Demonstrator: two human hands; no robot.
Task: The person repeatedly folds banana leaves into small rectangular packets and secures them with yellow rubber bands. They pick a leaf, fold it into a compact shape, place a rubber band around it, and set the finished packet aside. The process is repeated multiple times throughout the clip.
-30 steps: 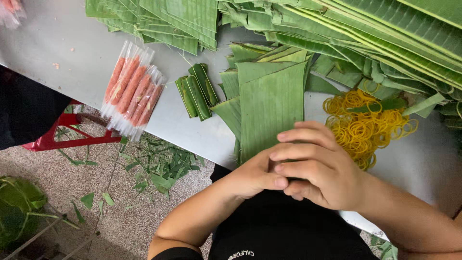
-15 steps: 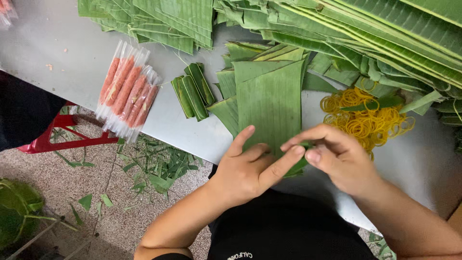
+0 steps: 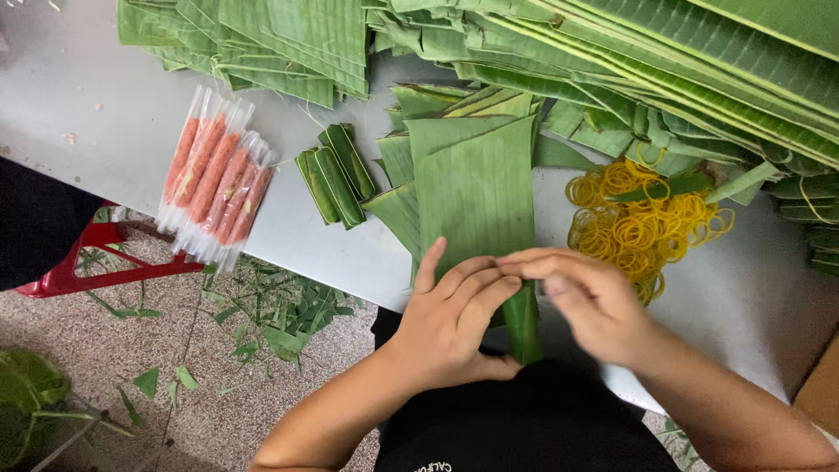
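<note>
Both hands on a banana-leaf roll at the desk (image 3: 288, 245) edge.
Left hand (image 3: 454, 319) and right hand (image 3: 594, 301) pinch the leaf roll (image 3: 523, 322); yellow rubber bands (image 3: 642, 218) just beside.

The leaf roll (image 3: 523, 322) between my fingers is a narrow green tube of banana leaf, glossy, with fine ribs running along it. It stands nearly upright in view, its lower end pointing toward my body past the table edge, its upper end hidden under my fingertips. It is wrapped tight and looks closed along its length. Just above it lies the stack of cut leaf pieces (image 3: 476, 188), flat on the grey table, matte green and roughly rectangular, wider at the far end, the near edge touching the roll.
</note>
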